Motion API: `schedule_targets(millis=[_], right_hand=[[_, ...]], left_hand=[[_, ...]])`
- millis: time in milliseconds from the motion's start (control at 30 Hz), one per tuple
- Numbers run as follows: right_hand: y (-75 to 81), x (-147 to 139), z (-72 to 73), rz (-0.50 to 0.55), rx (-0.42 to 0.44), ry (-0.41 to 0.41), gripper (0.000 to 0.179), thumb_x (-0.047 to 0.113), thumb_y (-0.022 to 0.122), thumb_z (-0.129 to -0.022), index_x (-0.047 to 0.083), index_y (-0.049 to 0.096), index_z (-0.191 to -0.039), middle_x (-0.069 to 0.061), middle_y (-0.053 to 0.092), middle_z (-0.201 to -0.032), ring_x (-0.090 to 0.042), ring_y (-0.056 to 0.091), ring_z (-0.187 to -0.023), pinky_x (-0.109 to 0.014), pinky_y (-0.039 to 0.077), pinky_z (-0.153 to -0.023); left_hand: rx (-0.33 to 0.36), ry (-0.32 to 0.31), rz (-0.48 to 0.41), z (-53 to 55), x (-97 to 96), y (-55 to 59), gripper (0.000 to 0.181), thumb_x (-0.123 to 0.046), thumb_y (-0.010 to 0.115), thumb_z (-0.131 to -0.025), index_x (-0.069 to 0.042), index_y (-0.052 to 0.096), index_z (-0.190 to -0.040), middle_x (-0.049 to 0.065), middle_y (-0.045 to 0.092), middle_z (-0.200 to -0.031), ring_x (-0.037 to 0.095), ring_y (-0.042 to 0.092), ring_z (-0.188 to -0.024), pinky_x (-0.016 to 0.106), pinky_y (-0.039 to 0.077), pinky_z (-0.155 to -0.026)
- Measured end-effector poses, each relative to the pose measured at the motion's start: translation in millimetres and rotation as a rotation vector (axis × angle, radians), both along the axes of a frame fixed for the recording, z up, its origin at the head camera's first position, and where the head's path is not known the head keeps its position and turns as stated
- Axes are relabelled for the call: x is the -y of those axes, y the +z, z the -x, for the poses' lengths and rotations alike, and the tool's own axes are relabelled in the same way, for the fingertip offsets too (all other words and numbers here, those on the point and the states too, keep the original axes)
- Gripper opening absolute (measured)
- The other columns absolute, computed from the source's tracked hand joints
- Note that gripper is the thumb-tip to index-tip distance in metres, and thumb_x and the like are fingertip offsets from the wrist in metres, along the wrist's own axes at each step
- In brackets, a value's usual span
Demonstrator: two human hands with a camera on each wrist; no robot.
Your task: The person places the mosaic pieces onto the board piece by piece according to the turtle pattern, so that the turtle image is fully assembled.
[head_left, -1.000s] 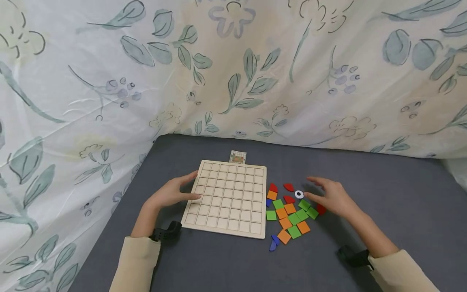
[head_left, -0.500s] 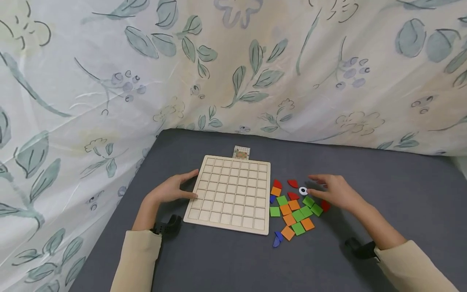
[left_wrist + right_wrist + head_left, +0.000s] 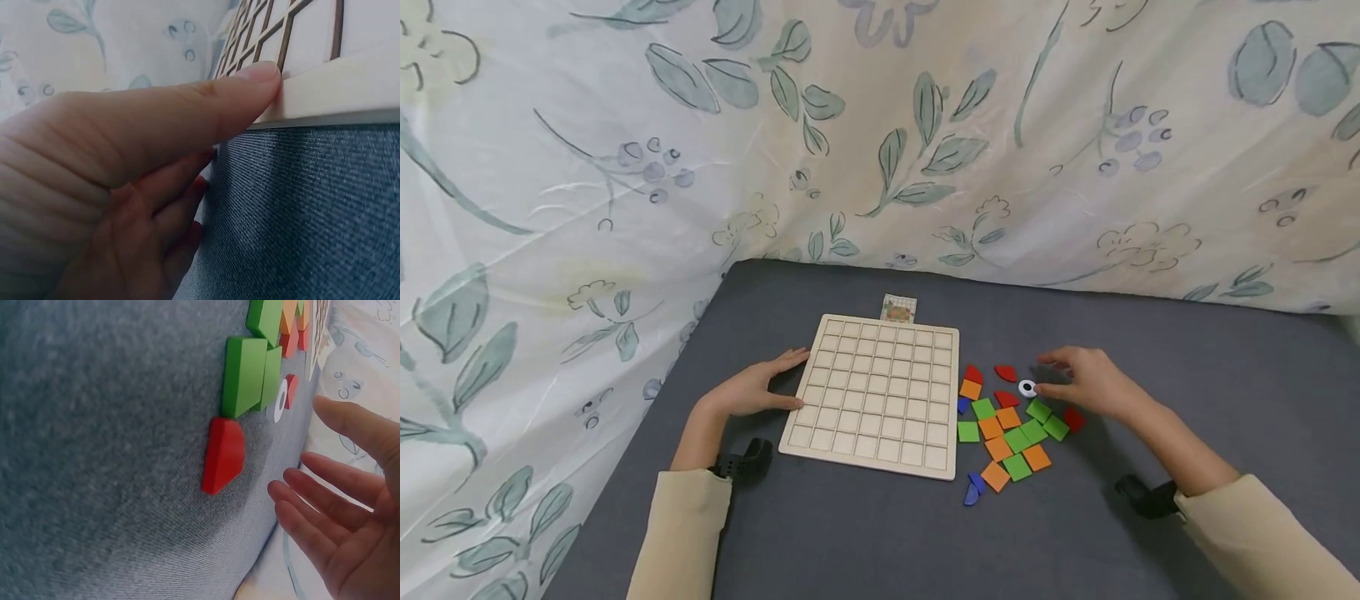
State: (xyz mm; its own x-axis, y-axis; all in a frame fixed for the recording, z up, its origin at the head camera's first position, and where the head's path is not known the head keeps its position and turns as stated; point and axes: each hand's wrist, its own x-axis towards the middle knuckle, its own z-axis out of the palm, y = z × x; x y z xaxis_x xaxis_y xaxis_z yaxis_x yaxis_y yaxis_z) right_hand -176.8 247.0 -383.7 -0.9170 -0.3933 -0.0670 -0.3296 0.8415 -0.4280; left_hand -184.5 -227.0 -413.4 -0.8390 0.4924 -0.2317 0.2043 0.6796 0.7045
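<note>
A pale wooden grid board (image 3: pixel 880 396) lies on the dark grey cloth, its square cells bare. At the board's left edge is my left hand (image 3: pixel 747 389), thumb and fingers spread; in the left wrist view the thumb (image 3: pixel 206 109) touches the board's rim. My right hand (image 3: pixel 1093 383) hovers at the far right of a group of loose flat pieces, fingers relaxed and holding nothing. Nearest its thumb is a white ring-shaped piece (image 3: pixel 1027 389) with a dark centre. A red piece (image 3: pixel 224 456) and green squares (image 3: pixel 245 376) lie beside the right hand in the right wrist view.
Orange squares (image 3: pixel 998 449), more green and red pieces, and blue pieces (image 3: pixel 972 495) spread along the board's right side. A small printed card (image 3: pixel 898 307) lies against the board's back edge. A floral curtain (image 3: pixel 880 150) hangs behind and left of the table.
The head view has shifted slightly. My right hand's fingers have bent a little and it stays near the white ring-shaped piece. My left hand keeps its place at the board; the pieces look unmoved.
</note>
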Motion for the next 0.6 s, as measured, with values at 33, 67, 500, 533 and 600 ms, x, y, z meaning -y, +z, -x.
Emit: schedule_targets(millis=[33,67,500,533,600], right_hand=[[-0.3,0,1.1,-0.002,0.001,0.003,0.047,0.024,0.07,-0.081,-0.007,0.061,-0.114,-0.025,0.06,-0.111,-0.04,0.058,-0.098,-0.05,0.051,-0.078],[-0.5,0,2.3,-0.005,0.002,0.006,0.047,0.024,0.071,-0.081,-0.008,0.061,-0.114,-0.025,0.06,-0.111,-0.04,0.057,-0.098,-0.05,0.05,-0.078],[2.7,5,8.6,-0.015,0.014,0.081,0.035,0.013,0.073,-0.077,-0.007,0.065,-0.106,-0.02,0.064,-0.101,-0.032,0.062,-0.089,-0.043,0.053,-0.073],[2.3,5,8.6,-0.014,0.03,0.081,0.035,0.013,0.073,-0.077,-0.007,0.065,-0.105,-0.019,0.064,-0.101,-0.032,0.062,-0.088,-0.042,0.053,-0.072],[0.9,6,8.5,-0.013,0.054,0.083,0.035,0.013,0.073,-0.077,-0.007,0.065,-0.104,-0.018,0.065,-0.1,-0.031,0.063,-0.087,-0.04,0.054,-0.072]], left_hand=[[0.0,-0.007,0.001,0.2,-0.1,-0.4,0.084,-0.027,0.07,-0.082,-0.008,0.022,-0.148,0.017,0.01,-0.153,0.036,0.009,-0.14,0.056,0.023,-0.107],[0.0,-0.01,0.004,0.4,-0.2,-0.5,0.084,-0.027,0.07,-0.082,-0.008,0.022,-0.148,0.018,0.01,-0.153,0.037,0.009,-0.14,0.057,0.022,-0.106],[-0.037,0.038,0.182,4.7,-16.7,17.8,0.081,-0.019,0.077,-0.075,-0.004,0.034,-0.142,0.019,0.032,-0.145,0.041,0.029,-0.132,0.054,0.033,-0.102],[-0.032,0.043,0.193,4.7,-17.8,18.5,0.081,-0.019,0.077,-0.075,-0.005,0.034,-0.142,0.02,0.033,-0.145,0.042,0.029,-0.132,0.054,0.033,-0.101],[-0.025,0.051,0.204,4.6,-19.2,19.0,0.082,-0.019,0.077,-0.074,-0.005,0.034,-0.143,0.02,0.033,-0.145,0.042,0.029,-0.132,0.054,0.033,-0.102]])
